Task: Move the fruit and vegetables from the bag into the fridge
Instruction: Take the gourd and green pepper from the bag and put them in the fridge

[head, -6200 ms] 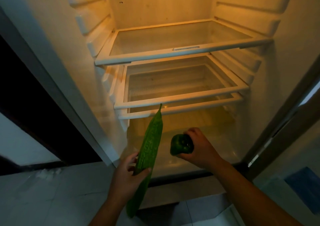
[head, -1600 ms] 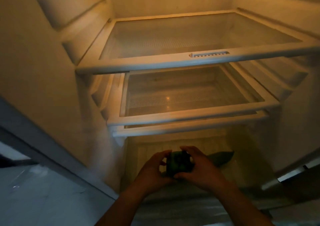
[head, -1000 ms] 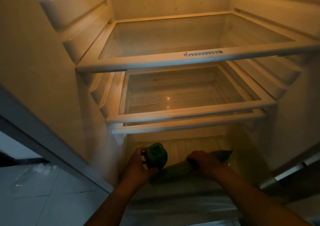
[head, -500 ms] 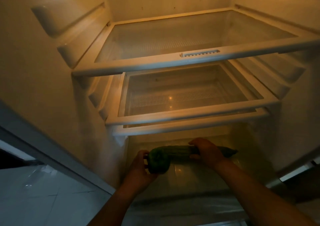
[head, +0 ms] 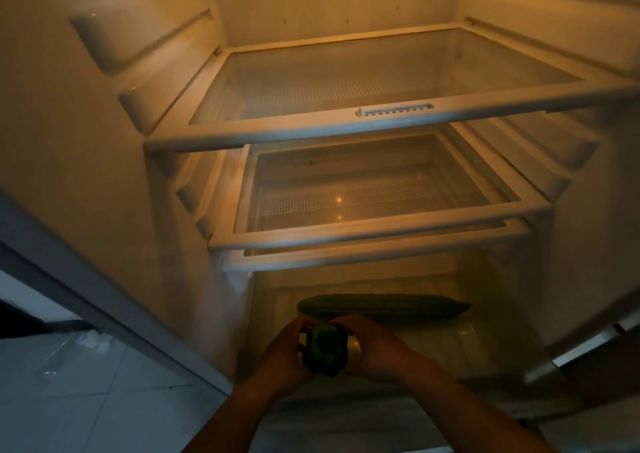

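Note:
A dark green bell pepper (head: 325, 350) is cupped between my left hand (head: 282, 355) and my right hand (head: 375, 347), low at the front of the open fridge's bottom compartment. Both hands touch it, one on each side. Behind them a long bumpy green bitter gourd (head: 382, 306) lies crosswise on the compartment floor (head: 460, 345), free of my hands. The bag is out of sight.
Above the bottom compartment sit a bare upper glass shelf (head: 381, 123) and a bare lower glass shelf (head: 377, 225) with another frame just beneath it. The fridge's left wall (head: 86, 161) and right wall (head: 595, 251) close in the sides. Tiled floor (head: 69, 393) lies at lower left.
My right hand let go of the bitter gourd, which now rests at the back of the bottom compartment. That hand came over to the pepper, so both hands now hold it.

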